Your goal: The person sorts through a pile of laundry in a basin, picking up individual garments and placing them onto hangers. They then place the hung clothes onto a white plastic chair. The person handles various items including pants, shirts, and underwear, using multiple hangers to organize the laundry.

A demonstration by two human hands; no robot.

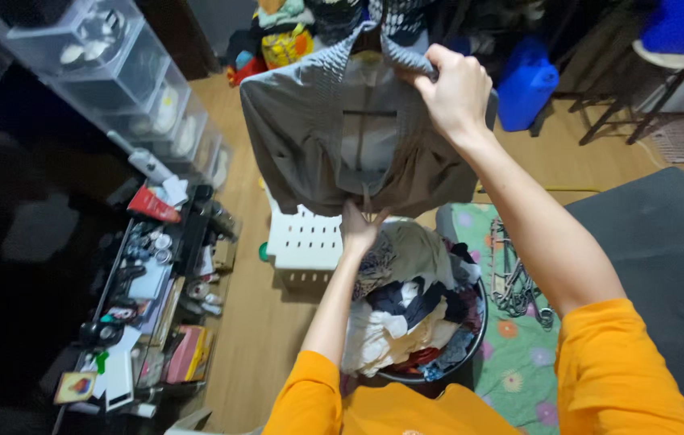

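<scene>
I hold up a grey zip jacket (301, 137) in front of me; a wooden hanger seems to sit inside its collar. My right hand (453, 87) grips the collar at the top right. My left hand (360, 225) pinches the bottom of the zip at the lower hem. Below the jacket stands a round basket (471, 354) piled with mixed clothes. Both my sleeves are orange.
A white perforated crate (303, 242) sits on the wooden floor behind the basket. A low shelf (156, 274) cluttered with small items runs along the left, with clear plastic drawers (116, 72) beyond. A blue jerrycan (525, 84) and stool (664, 64) stand far right. Several hangers (511, 278) lie on a floral sheet.
</scene>
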